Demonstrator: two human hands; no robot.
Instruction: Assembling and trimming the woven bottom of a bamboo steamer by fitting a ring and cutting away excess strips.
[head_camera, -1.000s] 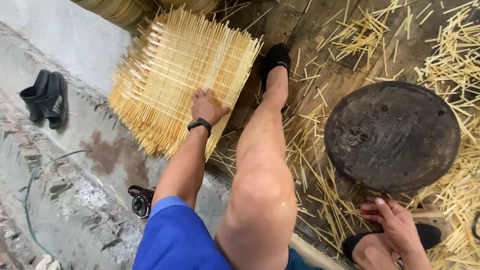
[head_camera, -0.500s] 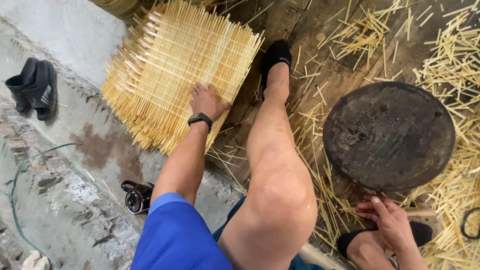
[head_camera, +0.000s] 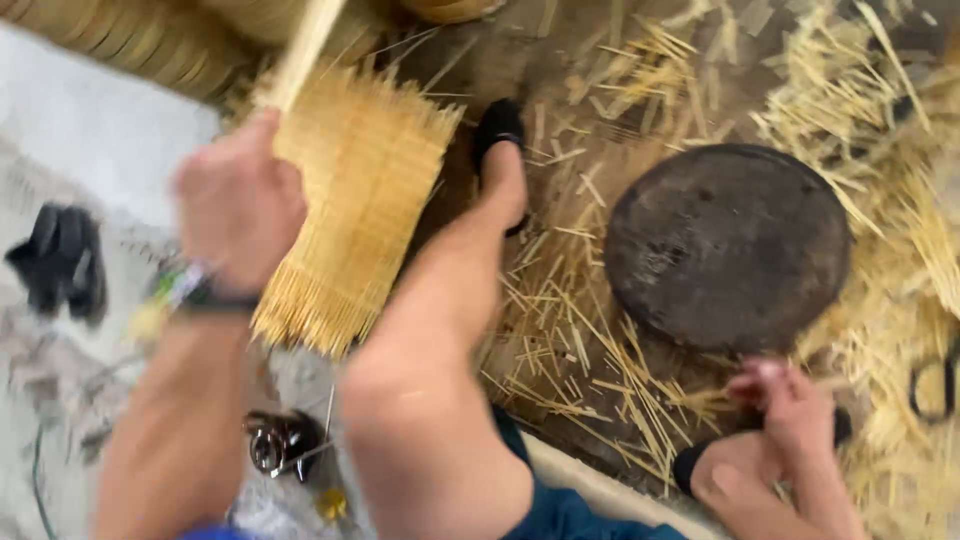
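My left hand (head_camera: 240, 200) is raised in front of me, closed around the left edge of a woven mat of pale bamboo strips (head_camera: 365, 190). The mat stands tilted up off the ground, and one long strip sticks out above my fist. A dark band circles that wrist. My bare left leg (head_camera: 450, 300) stretches forward beside the mat, ending in a black shoe (head_camera: 500, 125). My right hand (head_camera: 790, 410) is low at the right, by my other foot, its fingers among loose strips below a round dark disc (head_camera: 730, 240). The picture is blurred.
Loose bamboo strips (head_camera: 590, 360) litter the dirt floor. A pair of black shoes (head_camera: 60, 260) lies on the concrete at the left. A small dark shiny object (head_camera: 280, 440) sits by my knee. Woven baskets (head_camera: 130, 45) line the top edge. A black loop (head_camera: 935, 385) lies far right.
My left hand has come off the flat mat, gripped its edge and lifted it upright toward me. The camera has moved closer. My right hand stays by my foot.
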